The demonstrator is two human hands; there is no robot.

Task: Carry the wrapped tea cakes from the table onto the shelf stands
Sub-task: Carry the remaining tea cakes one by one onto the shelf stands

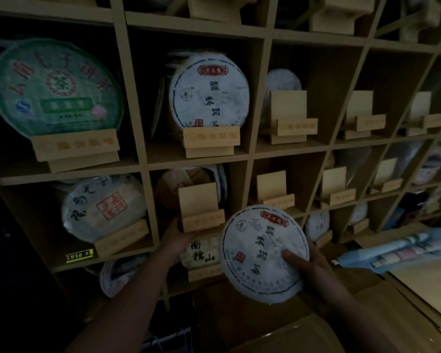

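Observation:
My right hand grips a round white-wrapped tea cake with black characters and a red label, thumb across its face, held in front of the lower shelf row. My left hand holds the base of an empty wooden stand in the middle cubby of the second row. A matching white cake sits on a stand in the cubby above. A green-wrapped cake stands upper left, and a white cake with a red seal lower left.
The wooden cubby shelf fills the view. Empty stands sit in cubbies to the right. More wrapped cakes stand lower down. A blue plastic package lies on cardboard boxes at right. The light is dim.

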